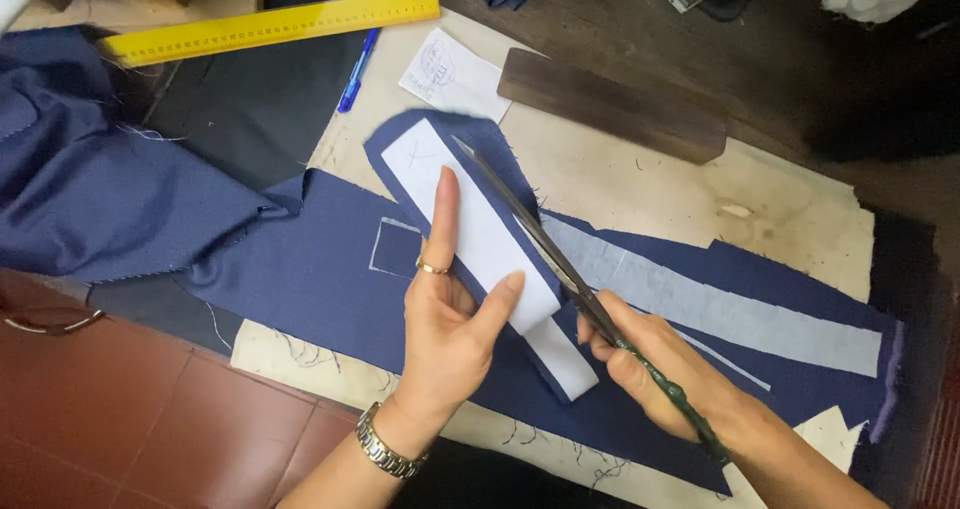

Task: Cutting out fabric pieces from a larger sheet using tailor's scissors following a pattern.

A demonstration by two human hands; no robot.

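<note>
My left hand pinches a navy fabric strip backed with a white paper pattern, index finger stretched along the paper and thumb under its lower end. My right hand grips long dark scissors, whose blades run up along the strip's right edge toward its rounded top. A gold ring and a metal wristwatch sit on the left hand. Beneath lies a large navy cloth with a chalked square and a pale grey strip.
A yellow ruler lies at the top left, a blue pen and a paper note beside it. A dark wooden block rests at the top. Bunched navy fabric fills the left. Beige work paper covers the table.
</note>
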